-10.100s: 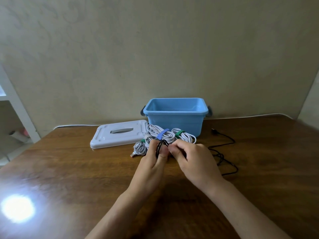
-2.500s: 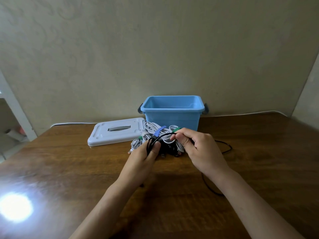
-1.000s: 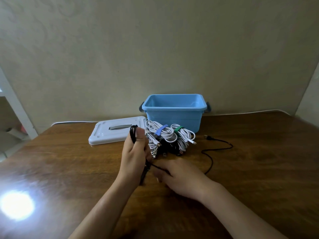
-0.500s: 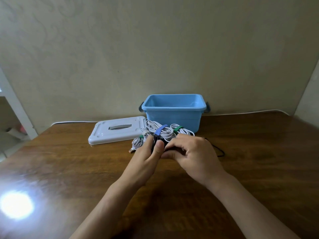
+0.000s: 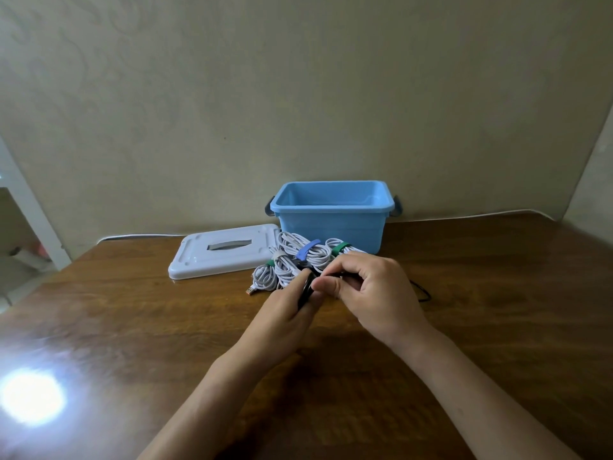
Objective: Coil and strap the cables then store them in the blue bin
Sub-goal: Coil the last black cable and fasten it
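Observation:
My left hand (image 5: 287, 310) holds a small coil of black cable (image 5: 305, 291) between thumb and fingers. My right hand (image 5: 371, 293) pinches the same cable just right of the coil; a short loose end (image 5: 422, 291) trails on the table beyond it. Behind my hands lies a pile of coiled white cables (image 5: 298, 260) bound with blue and green straps. The open blue bin (image 5: 331, 224) stands behind the pile by the wall.
The bin's white lid (image 5: 222, 257) lies flat to the left of the bin. The brown wooden table (image 5: 132, 327) carries a bright glare at the lower left. A white cord runs along the wall at the table's back edge.
The black cable's loose tail on the right has grown much shorter as turns went onto the coil. My right hand came back up from the table to the coil.

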The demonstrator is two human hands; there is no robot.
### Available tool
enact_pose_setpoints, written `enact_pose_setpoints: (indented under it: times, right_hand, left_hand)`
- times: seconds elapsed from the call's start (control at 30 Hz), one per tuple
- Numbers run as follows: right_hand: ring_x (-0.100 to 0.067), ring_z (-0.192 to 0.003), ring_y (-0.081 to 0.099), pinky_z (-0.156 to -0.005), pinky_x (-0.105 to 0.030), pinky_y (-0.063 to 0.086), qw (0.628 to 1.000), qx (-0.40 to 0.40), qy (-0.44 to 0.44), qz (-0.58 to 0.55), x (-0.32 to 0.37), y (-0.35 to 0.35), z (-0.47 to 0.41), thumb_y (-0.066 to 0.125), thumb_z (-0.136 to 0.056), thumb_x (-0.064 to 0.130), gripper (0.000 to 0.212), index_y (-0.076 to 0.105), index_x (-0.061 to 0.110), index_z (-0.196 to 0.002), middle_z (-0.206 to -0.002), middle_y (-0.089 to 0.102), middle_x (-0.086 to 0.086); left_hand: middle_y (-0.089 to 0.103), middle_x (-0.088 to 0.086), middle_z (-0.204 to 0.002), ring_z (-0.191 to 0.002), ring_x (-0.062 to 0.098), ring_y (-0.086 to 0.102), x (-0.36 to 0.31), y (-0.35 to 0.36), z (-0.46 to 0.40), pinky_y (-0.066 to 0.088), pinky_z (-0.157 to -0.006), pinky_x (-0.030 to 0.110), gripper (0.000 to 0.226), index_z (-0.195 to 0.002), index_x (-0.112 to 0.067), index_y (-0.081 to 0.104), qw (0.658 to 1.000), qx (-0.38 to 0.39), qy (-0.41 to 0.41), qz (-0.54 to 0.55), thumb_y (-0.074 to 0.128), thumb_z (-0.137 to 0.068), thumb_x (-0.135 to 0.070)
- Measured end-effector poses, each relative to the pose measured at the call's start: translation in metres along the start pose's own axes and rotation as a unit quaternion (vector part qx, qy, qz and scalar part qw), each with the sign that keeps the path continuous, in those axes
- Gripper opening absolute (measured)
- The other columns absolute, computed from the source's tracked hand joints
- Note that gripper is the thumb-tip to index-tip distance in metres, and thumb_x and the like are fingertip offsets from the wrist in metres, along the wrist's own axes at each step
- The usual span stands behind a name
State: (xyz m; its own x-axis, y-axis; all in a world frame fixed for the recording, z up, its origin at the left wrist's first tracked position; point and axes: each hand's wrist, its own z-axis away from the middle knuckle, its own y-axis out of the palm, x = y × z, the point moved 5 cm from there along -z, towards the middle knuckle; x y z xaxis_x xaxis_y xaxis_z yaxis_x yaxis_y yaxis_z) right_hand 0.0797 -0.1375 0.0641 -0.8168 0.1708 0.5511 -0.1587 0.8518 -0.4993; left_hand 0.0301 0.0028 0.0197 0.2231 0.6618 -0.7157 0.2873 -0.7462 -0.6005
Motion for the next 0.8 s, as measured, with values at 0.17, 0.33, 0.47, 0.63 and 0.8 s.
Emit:
enact_pose_setpoints:
  times: [0.17, 0.33, 0.47, 0.63, 0.8]
  right_hand:
    - [0.0, -0.066, 0.063, -0.054, -0.015, 0.043, 0.998, 0.014, 0.056, -0.014, -0.006, -0.004, -0.001, 0.061, -0.094, 0.051, 0.028, 0.064, 0.024, -0.087, -0.068, 0.063, 0.022]
    - [-0.01, -0.073, 0.06, -0.062, -0.028, 0.047, 0.998, 0.007, 0.058, -0.001, -0.011, -0.003, -0.001, 0.048, -0.105, 0.043, 0.032, 0.06, 0.026, -0.081, -0.073, 0.059, 0.01]
    - [-0.007, -0.059, 0.055, -0.051, -0.02, 0.035, 0.996, 0.006, 0.084, 0.036, -0.017, 0.006, 0.002, 0.044, -0.105, 0.047, 0.04, 0.058, 0.027, -0.074, -0.059, 0.054, 0.01]
    - [-0.007, -0.066, 0.06, -0.057, -0.027, 0.042, 0.992, 0.059, 0.097, 0.053, -0.02, 0.022, 0.008, 0.038, -0.105, 0.053, 0.045, 0.063, 0.026, -0.079, -0.069, 0.063, 0.009]
    - [-0.007, -0.069, 0.062, -0.061, -0.029, 0.044, 0.986, 0.107, 0.123, 0.039, -0.018, 0.031, 0.009, 0.037, -0.105, 0.052, 0.047, 0.07, 0.026, -0.085, -0.079, 0.07, 0.007]
  left_hand:
    - [0.064, 0.002, -0.061, -0.05, 0.013, 0.057, -0.005, -0.004, 0.001, 0.045, -0.053, 0.033, 0.035, -0.09, -0.021, 0.053, 0.999, -0.025, -0.024, 0.024, 0.039, -0.098, -0.052]
    - [0.05, -0.002, -0.047, -0.036, 0.011, 0.043, -0.008, -0.007, 0.002, 0.035, -0.039, 0.028, 0.033, -0.078, -0.021, 0.047, 0.991, -0.072, -0.031, 0.108, 0.042, -0.098, -0.047]
    - [0.054, -0.012, -0.057, -0.048, 0.003, 0.045, -0.011, -0.002, 0.002, 0.034, -0.05, 0.023, 0.025, -0.078, -0.037, 0.052, 0.991, -0.071, 0.013, 0.113, 0.043, -0.093, -0.054]
    - [0.061, -0.015, -0.069, -0.052, -0.002, 0.05, -0.018, -0.003, 0.002, 0.038, -0.051, 0.014, 0.021, -0.103, -0.028, 0.055, 0.985, -0.103, 0.046, 0.13, 0.045, -0.093, -0.044]
    - [0.063, -0.005, -0.071, -0.058, 0.004, 0.055, -0.021, -0.007, 0.003, 0.042, -0.057, 0.017, 0.03, -0.1, -0.02, 0.062, 0.984, -0.12, 0.05, 0.122, 0.045, -0.094, -0.044]
